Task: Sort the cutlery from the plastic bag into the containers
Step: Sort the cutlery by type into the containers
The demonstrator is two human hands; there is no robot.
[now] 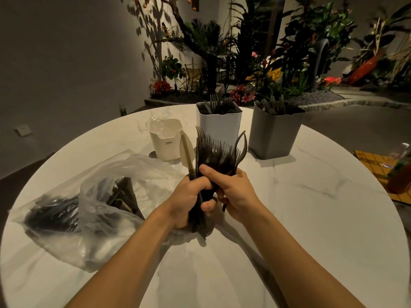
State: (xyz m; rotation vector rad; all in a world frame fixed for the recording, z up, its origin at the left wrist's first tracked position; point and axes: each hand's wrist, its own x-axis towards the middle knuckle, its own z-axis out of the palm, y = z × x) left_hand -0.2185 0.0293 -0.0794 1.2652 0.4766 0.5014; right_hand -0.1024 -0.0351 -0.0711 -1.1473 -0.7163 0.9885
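My left hand (pixel 189 201) grips a thick bundle of black plastic forks (pixel 213 152) upright above the table, with a pale knife (pixel 188 152) at its left side. My right hand (pixel 231 190) holds the same bundle from the right, thumb across the handles. A clear plastic bag (pixel 89 196) with more dark cutlery lies to the left. Behind stand three containers: a small cream one (pixel 166 143) with clear spoons, a white one (pixel 220 127) with forks, and a grey one (pixel 273 132) with dark cutlery.
The round white marble table (pixel 311 218) curves away on all sides. At the right edge lie a yellow gridded mat (pixel 373 165) and an orange bottle (pixel 400 174). Plants and flowers fill the background.
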